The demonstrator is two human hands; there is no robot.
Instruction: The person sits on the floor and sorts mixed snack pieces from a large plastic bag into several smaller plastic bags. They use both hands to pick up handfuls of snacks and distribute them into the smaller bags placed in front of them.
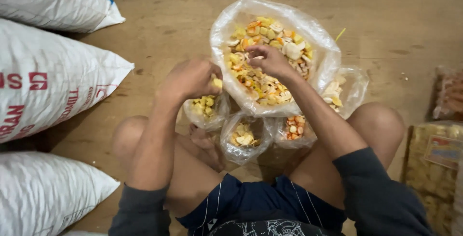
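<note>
I sit cross-legged on a wooden floor. A big clear plastic bag [323, 57] of mixed yellow, orange and white crackers stands open in front of me. My right hand [270, 60] reaches into it, fingers pinched among the crackers. My left hand [190, 78] is closed around yellow cracker pieces, held over a small clear bag of yellow crackers [206, 110]. Between my legs stand more small bags: one with pale yellow pieces [243, 139], one with orange pieces [294, 129], and one with white pieces [345, 91] on the right.
Three white woven sacks lie on the left: one at the top [53, 0], one in the middle [53, 79], one at the bottom [46, 192]. Packed snack bags [436, 168] lie at the right edge. Crumbs dot the wooden floor [386, 19].
</note>
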